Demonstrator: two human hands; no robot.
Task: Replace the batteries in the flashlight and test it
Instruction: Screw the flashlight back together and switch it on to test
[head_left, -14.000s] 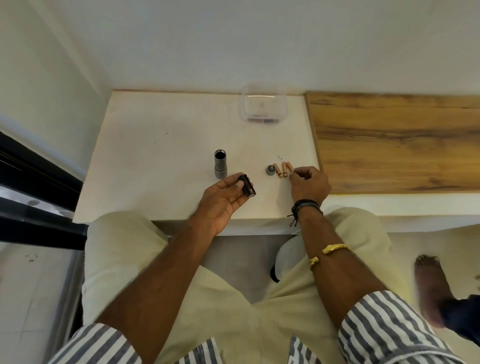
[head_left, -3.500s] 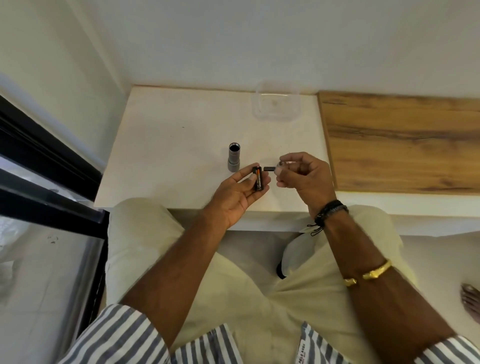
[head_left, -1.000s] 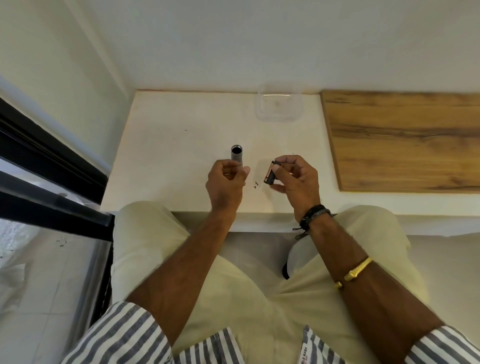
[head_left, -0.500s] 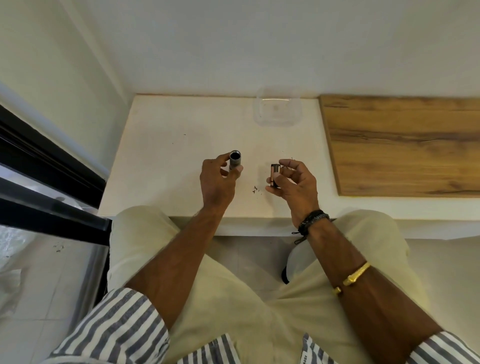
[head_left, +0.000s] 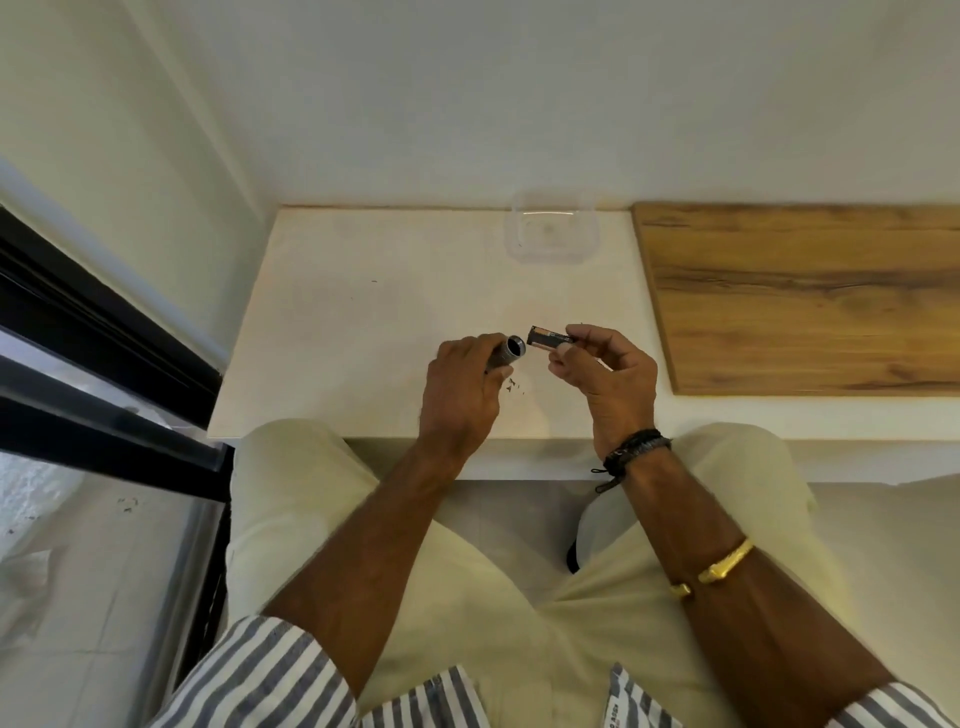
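Though apart, battery holder (head_left: 549, 339) near flashlight body (head_left: 506, 353).

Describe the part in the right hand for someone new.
Look at the white counter, left of the wooden board. The right hand pinches a short dark battery holder just off the open end of the grey flashlight tube in the left hand; it alone shows a copper stripe.

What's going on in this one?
A seated person is loading a flashlight over a white table. The left hand grips the flashlight tube, its open end turned toward the right hand, which pinches a dark battery holder aimed at that opening. The holder is not yet inside. A clear tub sits at the table's back edge.
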